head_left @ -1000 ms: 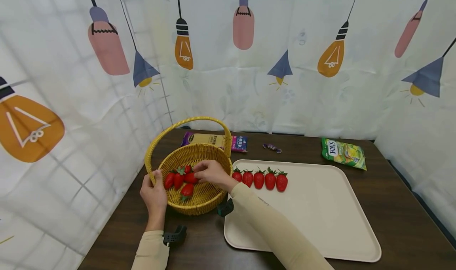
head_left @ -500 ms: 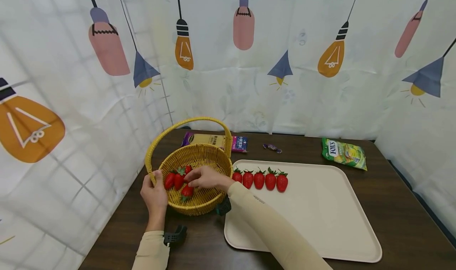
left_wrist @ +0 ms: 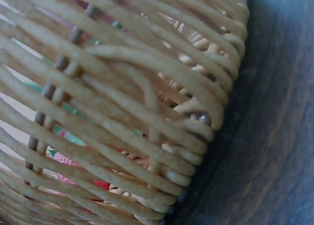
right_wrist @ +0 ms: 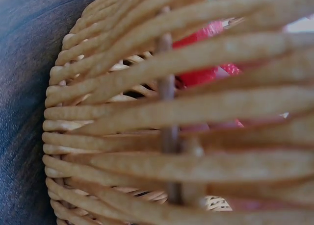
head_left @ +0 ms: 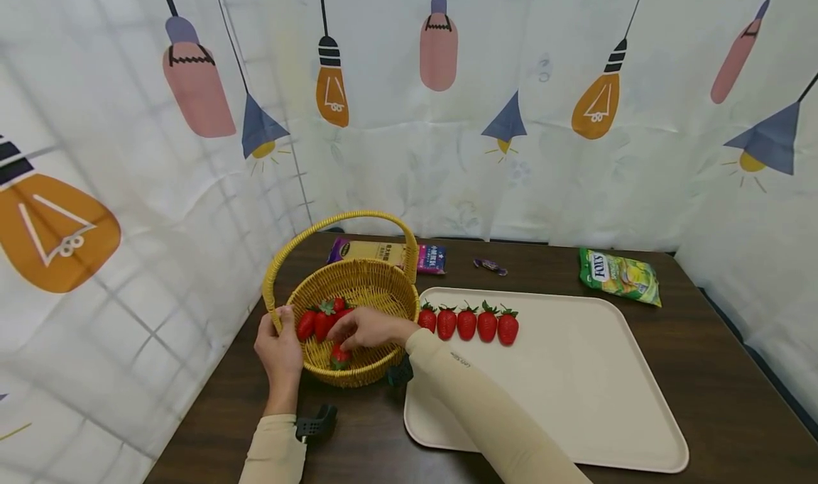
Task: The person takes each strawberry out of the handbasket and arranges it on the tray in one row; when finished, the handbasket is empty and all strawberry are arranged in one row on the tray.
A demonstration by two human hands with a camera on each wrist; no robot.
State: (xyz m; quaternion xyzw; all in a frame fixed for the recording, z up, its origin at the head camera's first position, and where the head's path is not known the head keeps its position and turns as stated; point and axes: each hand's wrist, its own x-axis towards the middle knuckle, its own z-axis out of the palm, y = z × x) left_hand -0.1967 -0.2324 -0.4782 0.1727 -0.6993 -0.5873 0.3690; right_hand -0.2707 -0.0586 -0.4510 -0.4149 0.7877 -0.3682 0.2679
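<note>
A yellow woven basket [head_left: 348, 379] stands at the left with its handle [head_left: 361, 214] arching up. My left hand [head_left: 280, 349] grips the basket's left side where the handle meets the rim. Inside it, my right hand [head_left: 373, 328] bends its fingers and thumb down around a strawberry [head_left: 341, 358] near the front, partly hiding it. Several other strawberries [head_left: 307, 324] lie close together behind and to the left. Woven walls of the basket [left_wrist: 117, 102] fill the left wrist view; through the weave in the right wrist view, a red strawberry [right_wrist: 196, 78] shows.
Right of the basket lies a beige tray [head_left: 562, 385], with several strawberries [head_left: 488, 324] in a row along its back left. Behind are a purple and yellow packet [head_left: 373, 250], a small wrapped candy [head_left: 490, 265] and a green snack bag [head_left: 620, 277]. A patterned curtain [head_left: 396, 157] encloses the table.
My right hand has left a strawberry farther back in the basket and come forward and slightly left to the front one, whose leaves have shifted right. The left hand has kept its grip.
</note>
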